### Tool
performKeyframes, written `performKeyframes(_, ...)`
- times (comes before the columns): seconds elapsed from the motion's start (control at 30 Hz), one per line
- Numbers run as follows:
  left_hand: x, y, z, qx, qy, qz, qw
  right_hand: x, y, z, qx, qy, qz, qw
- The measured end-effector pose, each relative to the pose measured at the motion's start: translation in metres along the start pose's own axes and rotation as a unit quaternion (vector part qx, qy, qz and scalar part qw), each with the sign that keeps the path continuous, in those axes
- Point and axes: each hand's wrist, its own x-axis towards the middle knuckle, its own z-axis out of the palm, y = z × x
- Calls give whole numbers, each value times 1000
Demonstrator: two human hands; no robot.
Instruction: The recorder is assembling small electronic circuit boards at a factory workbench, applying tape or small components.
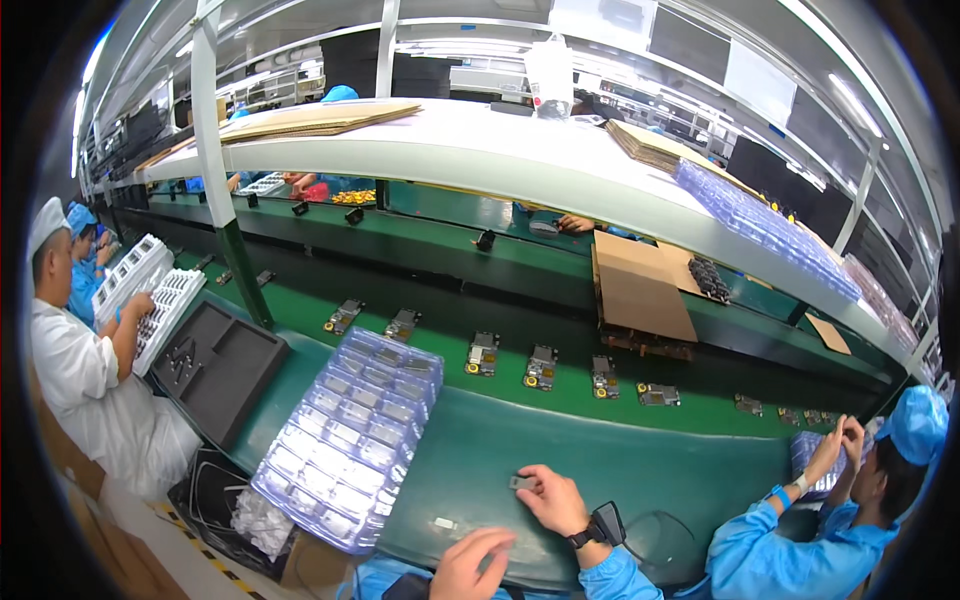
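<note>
My right hand (553,500) reaches over the green work surface (640,460), a dark watch on its wrist. Between thumb and fingers it pinches a small grey rectangular piece (521,483), too small to name more closely. Lower down and to the left, my left hand (472,565) is held with its fingers stretched out and thumb apart, with nothing visible in it. A small pale rectangular piece (445,523) lies on the surface just beyond the left hand. Left of both hands stands a stack of clear plastic blister trays (345,440), its compartments holding flat pieces.
Behind the work surface, a green conveyor belt (440,352) carries several circuit boards (541,367). Cardboard (643,285) stands beyond it under a white shelf (480,150). A black foam tray (215,370) lies left. Co-workers sit at left (100,370) and right (815,530).
</note>
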Motion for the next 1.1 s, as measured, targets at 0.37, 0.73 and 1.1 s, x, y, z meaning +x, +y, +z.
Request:
performKeyframes(0.37,195,-126,125,15,12,-61,998,0,54,-53,-113,72,-116,984)
performKeyframes(0.73,178,-142,113,-60,-25,-184,981,11,37,-55,12,99,0,995)
performKeyframes(1.1,170,-154,110,35,-23,-44,998,23,69,-32,105,182,11,978)
